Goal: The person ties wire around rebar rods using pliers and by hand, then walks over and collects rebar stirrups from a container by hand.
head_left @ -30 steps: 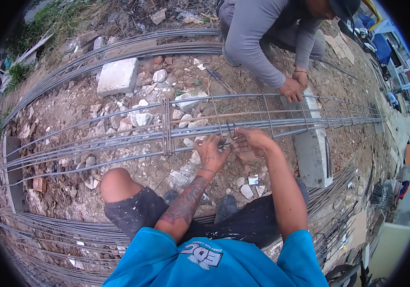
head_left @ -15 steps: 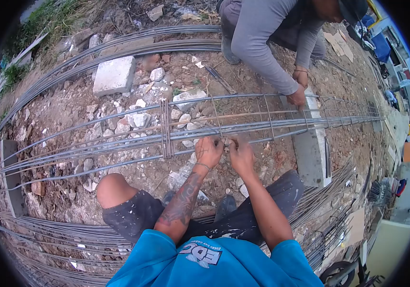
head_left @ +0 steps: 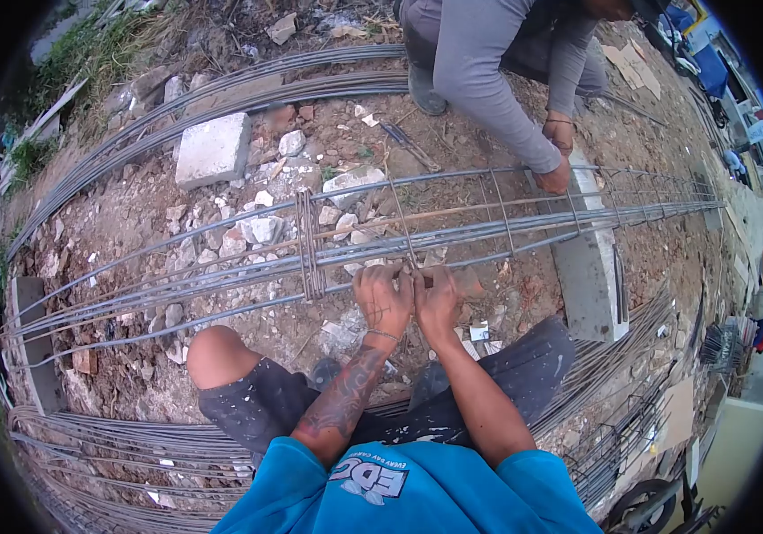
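While the left hand (head_left: 384, 301) and right hand (head_left: 438, 303) meet, fingers curled and pinched at the near corner of a thin hoop (head_left: 403, 218) (whatever they grip is too small to tell), long steel bars (head_left: 462, 235) run just beyond. Bundled hoops (head_left: 308, 249) leftward; concrete beam (head_left: 586, 289) under bars, rightward. Co-worker's hands (head_left: 558, 160) at far bar. Pale block (head_left: 212, 149) farther off, on dirt.

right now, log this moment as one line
left hand: fingertips at near bar | right hand: fingertips at near bar, beside left | grip: hidden by fingers | stirrup bundle: around bars | co-worker's hands: at far bar
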